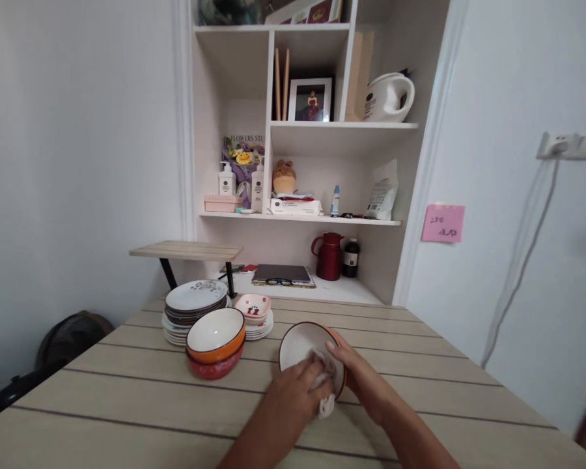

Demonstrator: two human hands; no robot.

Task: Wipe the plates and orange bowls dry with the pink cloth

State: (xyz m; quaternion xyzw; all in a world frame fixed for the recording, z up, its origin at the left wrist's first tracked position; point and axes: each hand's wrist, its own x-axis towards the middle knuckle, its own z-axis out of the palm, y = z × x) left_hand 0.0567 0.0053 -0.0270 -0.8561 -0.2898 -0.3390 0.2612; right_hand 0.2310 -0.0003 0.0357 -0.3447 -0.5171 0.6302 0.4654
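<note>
A bowl, white inside with a dark rim and orange outside, is tilted toward me above the slatted table. My right hand grips its right side, thumb over the rim and fingers behind. Bunched in my left hand is a pale cloth, pressed against the inside of the bowl. Part of the cloth hides under my fingers. To the left, an orange bowl sits in a red bowl.
Behind the stacked bowls stand a pile of plates and small square dishes on more plates. A small raised stand is at the table's back left. On the recessed shelf are a red jug, dark bottle and laptop.
</note>
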